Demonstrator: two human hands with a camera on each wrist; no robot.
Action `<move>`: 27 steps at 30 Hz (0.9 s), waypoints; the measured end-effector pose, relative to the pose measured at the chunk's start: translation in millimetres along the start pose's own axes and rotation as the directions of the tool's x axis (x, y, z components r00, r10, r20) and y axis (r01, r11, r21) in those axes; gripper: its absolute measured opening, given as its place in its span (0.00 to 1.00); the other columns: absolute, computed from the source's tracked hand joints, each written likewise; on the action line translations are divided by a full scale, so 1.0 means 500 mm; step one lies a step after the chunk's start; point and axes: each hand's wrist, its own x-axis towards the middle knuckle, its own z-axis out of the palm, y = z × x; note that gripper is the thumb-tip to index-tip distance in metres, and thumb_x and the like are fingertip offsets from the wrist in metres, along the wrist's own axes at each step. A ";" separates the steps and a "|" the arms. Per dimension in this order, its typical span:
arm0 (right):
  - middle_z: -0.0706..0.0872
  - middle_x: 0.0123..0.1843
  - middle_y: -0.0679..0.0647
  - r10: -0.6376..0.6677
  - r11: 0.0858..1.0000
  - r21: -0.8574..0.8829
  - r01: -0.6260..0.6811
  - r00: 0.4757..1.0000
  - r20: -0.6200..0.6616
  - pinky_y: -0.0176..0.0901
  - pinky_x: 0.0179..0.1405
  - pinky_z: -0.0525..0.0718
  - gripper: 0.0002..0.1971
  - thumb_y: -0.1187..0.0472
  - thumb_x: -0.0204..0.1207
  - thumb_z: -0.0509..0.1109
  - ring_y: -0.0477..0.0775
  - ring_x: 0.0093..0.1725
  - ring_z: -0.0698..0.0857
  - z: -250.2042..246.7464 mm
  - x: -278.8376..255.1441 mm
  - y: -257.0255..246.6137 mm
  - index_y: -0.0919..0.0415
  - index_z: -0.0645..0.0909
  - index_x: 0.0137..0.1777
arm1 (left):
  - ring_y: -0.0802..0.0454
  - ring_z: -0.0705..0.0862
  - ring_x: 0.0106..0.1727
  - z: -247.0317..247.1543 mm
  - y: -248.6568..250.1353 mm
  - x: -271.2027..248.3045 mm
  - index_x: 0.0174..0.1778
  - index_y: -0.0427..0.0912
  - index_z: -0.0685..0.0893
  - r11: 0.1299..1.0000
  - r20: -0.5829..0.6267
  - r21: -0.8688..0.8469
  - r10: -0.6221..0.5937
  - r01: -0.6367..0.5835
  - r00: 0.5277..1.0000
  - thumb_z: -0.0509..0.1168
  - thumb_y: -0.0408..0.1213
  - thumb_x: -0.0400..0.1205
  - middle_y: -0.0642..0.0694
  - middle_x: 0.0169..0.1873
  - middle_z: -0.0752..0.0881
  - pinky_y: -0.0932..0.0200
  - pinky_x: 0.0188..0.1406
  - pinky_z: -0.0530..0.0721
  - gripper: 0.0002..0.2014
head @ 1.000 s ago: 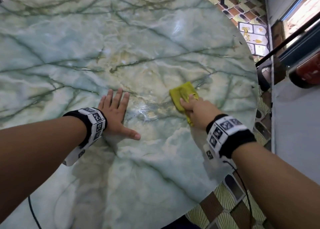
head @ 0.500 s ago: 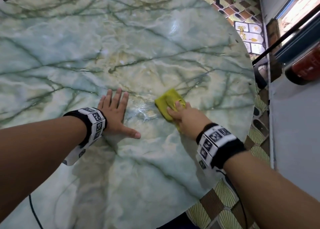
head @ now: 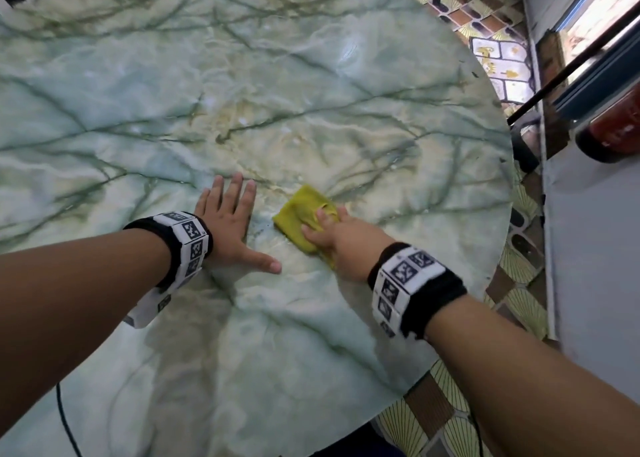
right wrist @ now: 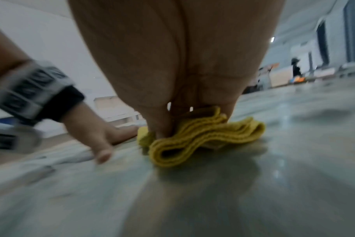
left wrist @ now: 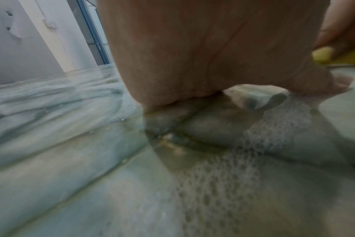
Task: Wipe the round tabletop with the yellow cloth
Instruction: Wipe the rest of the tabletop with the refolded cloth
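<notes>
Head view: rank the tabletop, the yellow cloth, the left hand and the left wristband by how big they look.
1. Tabletop, by far the largest.
2. Left hand, flat on the marble.
3. Left wristband, close to the hand in apparent size; unsure.
4. Yellow cloth, partly hidden under the right hand, so only its visible part counts.

Head camera: high above, tilted forward and down over the round green-veined marble worktop (head: 311,93), both forearms reaching in from the near edge.

Left wrist camera: almost at surface level, pressed close behind the left hand (left wrist: 192,48), facing along it across the worktop.

Right wrist camera: equally low, close behind the right hand (right wrist: 172,56), facing along it over the folded yellow cloth (right wrist: 203,136).

Shared ground: the central patch of worktop. Each wrist view catches the other hand at its edge; the cloth shows in all three.
</notes>
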 end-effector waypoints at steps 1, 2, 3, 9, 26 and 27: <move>0.43 0.87 0.54 -0.010 1.000 0.002 0.010 0.999 0.030 0.56 0.82 0.58 0.35 0.63 0.82 0.60 0.68 0.85 0.45 0.013 -0.009 -0.007 0.39 0.51 0.84 | 0.39 0.23 0.87 0.001 0.001 0.001 0.86 0.51 0.22 1.000 -0.002 -0.002 0.004 -0.004 1.000 0.44 0.98 0.40 0.47 0.86 0.21 0.39 0.88 0.32 0.85; 0.43 0.87 0.53 0.000 1.000 0.017 -0.001 0.999 0.038 0.55 0.82 0.58 0.35 0.64 0.81 0.61 0.66 0.85 0.45 0.020 -0.015 0.001 0.39 0.51 0.83 | 0.39 0.23 0.87 0.003 0.002 0.000 0.86 0.50 0.22 1.000 0.001 -0.005 0.009 -0.009 1.000 0.44 0.98 0.40 0.47 0.86 0.21 0.39 0.88 0.32 0.85; 0.44 0.87 0.52 0.019 0.999 0.032 -0.019 1.000 0.009 0.54 0.82 0.59 0.36 0.64 0.81 0.62 0.65 0.85 0.47 0.018 -0.013 0.020 0.37 0.52 0.83 | 0.39 0.22 0.87 0.004 0.003 0.001 0.86 0.50 0.22 1.000 -0.003 -0.010 0.015 -0.015 1.000 0.45 0.98 0.41 0.47 0.86 0.21 0.39 0.88 0.31 0.85; 0.49 0.87 0.51 0.172 0.985 0.003 -0.174 0.975 -0.137 0.52 0.80 0.64 0.35 0.63 0.81 0.61 0.64 0.83 0.58 -0.040 0.083 0.075 0.36 0.53 0.82 | 0.40 0.29 0.90 -0.014 -0.032 -0.004 0.88 0.49 0.24 0.997 -0.015 -0.026 0.066 -0.067 0.998 0.46 0.97 0.41 0.46 0.89 0.26 0.40 0.90 0.36 0.86; 0.47 0.87 0.57 -0.037 0.999 -0.033 0.035 0.996 -0.081 0.55 0.81 0.63 0.35 0.59 0.79 0.61 0.66 0.83 0.57 -0.075 0.262 -0.117 0.36 0.53 0.82 | 0.41 0.25 0.89 0.007 -0.255 -0.022 0.87 0.48 0.24 0.998 -0.069 -0.001 -0.059 0.060 0.996 0.45 0.97 0.44 0.45 0.88 0.24 0.42 0.90 0.35 0.83; 0.46 0.87 0.55 -0.104 0.993 -0.057 0.102 0.994 -0.038 0.57 0.81 0.63 0.34 0.60 0.81 0.58 0.67 0.84 0.53 -0.052 0.234 -0.152 0.36 0.52 0.82 | 0.41 0.25 0.88 0.005 -0.257 -0.019 0.87 0.48 0.24 0.998 -0.070 0.004 -0.058 0.059 0.996 0.46 0.97 0.45 0.45 0.87 0.24 0.42 0.90 0.35 0.83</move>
